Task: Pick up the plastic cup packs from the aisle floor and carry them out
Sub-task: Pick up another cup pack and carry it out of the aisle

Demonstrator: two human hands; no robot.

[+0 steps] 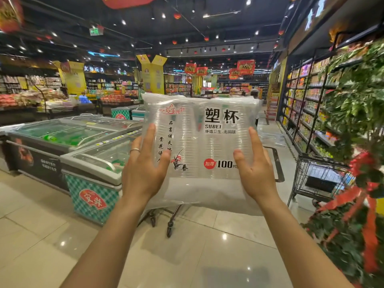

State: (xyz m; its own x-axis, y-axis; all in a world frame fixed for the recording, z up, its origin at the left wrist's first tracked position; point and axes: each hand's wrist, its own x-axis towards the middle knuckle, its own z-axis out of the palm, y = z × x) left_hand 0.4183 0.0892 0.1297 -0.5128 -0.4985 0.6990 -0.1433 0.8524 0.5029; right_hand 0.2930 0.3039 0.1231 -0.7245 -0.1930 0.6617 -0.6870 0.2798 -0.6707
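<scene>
The supermarket floor (62,235) stretches out in pale glossy tiles, with ceiling lights reflected in it. Along the right runs a tall shelving unit (307,104) packed with coloured packets, and in front of it hangs a mass of artificial green foliage (357,104) tied with red ribbon (365,204). On the left sits a row of glass-topped chest freezers (68,140), the nearest with a green chequered end panel and a red logo. A yellow pillar display (152,75) rises further back, among red hanging signs.

A wire shopping cart (320,177) stands at the right, near the foliage. Another cart's wheels (169,227) and frame show beneath the held pack, mostly hidden behind it.

Held up in mid-air, right in the middle, is the plastic cup pack (199,142), a clear bag of stacked transparent cups printed with black characters, "SUBEI" and "100 PCS". It is well above the floor, upright, with its printed face towards the person. More clear wrapped material (272,138) lies on the floor down the aisle; too blurred to say what it is.

The left hand (145,165) presses flat against the pack's left side, fingers spread and a ring on one finger. The right hand (253,163) does likewise on the right side, so the pack is clamped between the two open palms rather than wrapped by fingers.
</scene>
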